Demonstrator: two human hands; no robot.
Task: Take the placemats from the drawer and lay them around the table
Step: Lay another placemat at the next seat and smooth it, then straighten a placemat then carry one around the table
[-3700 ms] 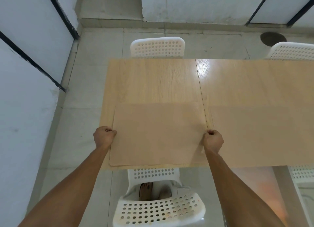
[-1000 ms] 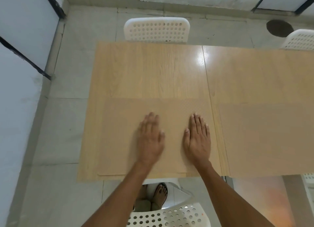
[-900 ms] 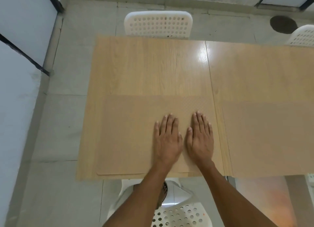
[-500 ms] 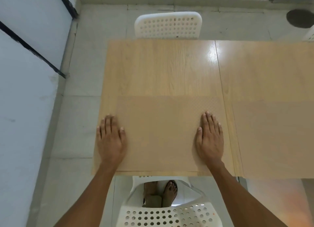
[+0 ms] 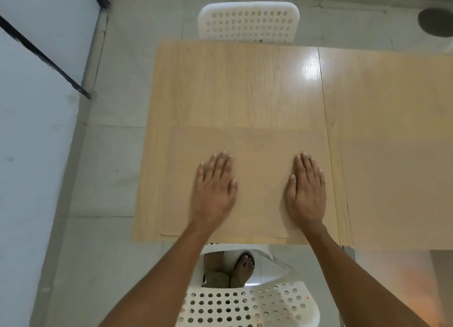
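A tan placemat (image 5: 257, 152) lies flat on the near left part of the light wooden table (image 5: 235, 86), almost the same colour as the wood. My left hand (image 5: 214, 192) rests palm down on the mat's left half, fingers spread. My right hand (image 5: 306, 192) lies palm down near the mat's right edge. Neither hand holds anything. A second placemat (image 5: 397, 192) lies flat to the right, on the adjoining table section.
A white perforated chair (image 5: 248, 22) stands at the far side of the table. Another white chair (image 5: 247, 304) is right below me at the near edge, my foot showing behind it. A white wall (image 5: 31, 130) with black bars runs along the left.
My left hand has slid rightward from the mat's left edge to its middle left. Earlier both hands gripped the mat's edges as fists; now they lie flat on it.
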